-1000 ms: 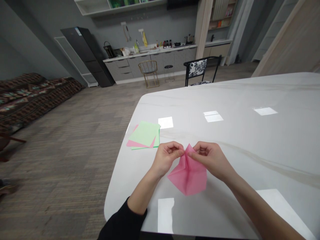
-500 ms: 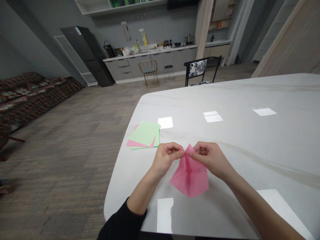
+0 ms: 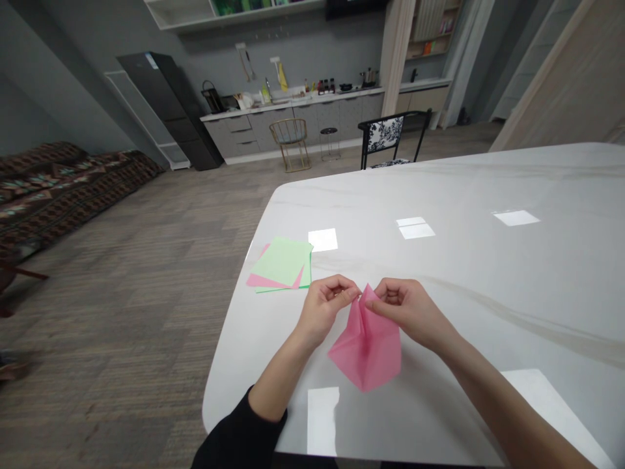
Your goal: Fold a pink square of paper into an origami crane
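Note:
A pink sheet of folding paper [image 3: 368,352] with several creases hangs between my two hands, its pointed top up and its wider part towards me. My left hand [image 3: 327,306] pinches its upper left edge between thumb and forefinger. On the other side, my right hand [image 3: 405,303] grips the paper near the top point, thumb in front and fingers partly behind it. A narrow fold runs down the middle from the tip. Whether the lower corner touches the table, I cannot tell.
A stack of green and pink paper sheets [image 3: 280,264] lies to the left on the white table [image 3: 463,273], near its left edge. Past the far edge stands a black chair [image 3: 385,137]. Further back are a gold chair [image 3: 291,140] and a kitchen counter [image 3: 273,107].
The lower part of the pink paper has swung slightly left and down towards me. Both hands keep their pinch and have barely moved.

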Demonstrator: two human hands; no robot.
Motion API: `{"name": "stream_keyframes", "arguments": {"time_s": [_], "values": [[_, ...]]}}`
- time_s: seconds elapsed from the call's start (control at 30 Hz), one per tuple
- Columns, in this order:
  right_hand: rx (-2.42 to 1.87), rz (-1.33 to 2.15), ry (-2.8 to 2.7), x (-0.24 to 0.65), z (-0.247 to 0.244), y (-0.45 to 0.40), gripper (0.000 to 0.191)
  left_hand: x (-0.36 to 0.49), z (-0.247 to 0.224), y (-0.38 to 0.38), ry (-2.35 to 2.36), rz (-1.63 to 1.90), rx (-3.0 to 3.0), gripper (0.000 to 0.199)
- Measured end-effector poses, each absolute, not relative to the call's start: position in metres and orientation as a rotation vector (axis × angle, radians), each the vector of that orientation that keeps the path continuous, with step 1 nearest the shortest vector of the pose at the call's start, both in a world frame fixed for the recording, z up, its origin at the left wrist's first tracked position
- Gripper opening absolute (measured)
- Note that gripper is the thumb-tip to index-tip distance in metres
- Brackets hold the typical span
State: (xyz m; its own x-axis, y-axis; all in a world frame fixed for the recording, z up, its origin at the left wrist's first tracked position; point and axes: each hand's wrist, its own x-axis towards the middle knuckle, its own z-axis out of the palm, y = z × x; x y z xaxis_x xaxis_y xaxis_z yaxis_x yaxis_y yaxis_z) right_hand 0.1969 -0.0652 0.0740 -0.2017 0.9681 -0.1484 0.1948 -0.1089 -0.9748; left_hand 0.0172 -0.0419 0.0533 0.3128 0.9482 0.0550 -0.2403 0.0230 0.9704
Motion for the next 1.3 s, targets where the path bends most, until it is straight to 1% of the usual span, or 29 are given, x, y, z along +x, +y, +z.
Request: {"name": "stream_keyframes", "arguments": {"time_s": [0.33, 0.53, 0.6, 0.73, 1.03, 1.23, 1.3], "values": [[-1.246, 1.421, -1.437, 0.197, 0.072, -0.064, 0.020, 0.019, 0.055, -0.040, 0.876, 1.120, 1.226, 0.013], [-1.208, 1.462, -1.316, 0.208, 0.073, -0.059, 0.017, 0.013, 0.064, -0.040, 0.767, 0.835, 1.247, 0.014], [-1.226, 1.468, -1.292, 0.211, 0.076, -0.058, 0.017, 0.011, 0.065, -0.040, 0.789, 0.803, 1.264, 0.015], [-1.242, 1.514, -1.274, 0.211, 0.077, -0.058, 0.019, 0.010, 0.065, -0.039, 0.871, 0.809, 1.243, 0.017], [-1.264, 1.582, -1.242, 0.212, 0.078, -0.057, 0.020, 0.009, 0.067, -0.041, 0.898, 0.786, 1.239, 0.014], [-1.287, 1.569, -1.304, 0.211, 0.076, -0.057, 0.022, 0.007, 0.066, -0.040, 0.881, 0.767, 1.224, 0.015], [-1.306, 1.481, -1.381, 0.211, 0.075, -0.057, 0.019, 0.007, 0.066, -0.040, 0.889, 0.776, 1.275, 0.015]]}}
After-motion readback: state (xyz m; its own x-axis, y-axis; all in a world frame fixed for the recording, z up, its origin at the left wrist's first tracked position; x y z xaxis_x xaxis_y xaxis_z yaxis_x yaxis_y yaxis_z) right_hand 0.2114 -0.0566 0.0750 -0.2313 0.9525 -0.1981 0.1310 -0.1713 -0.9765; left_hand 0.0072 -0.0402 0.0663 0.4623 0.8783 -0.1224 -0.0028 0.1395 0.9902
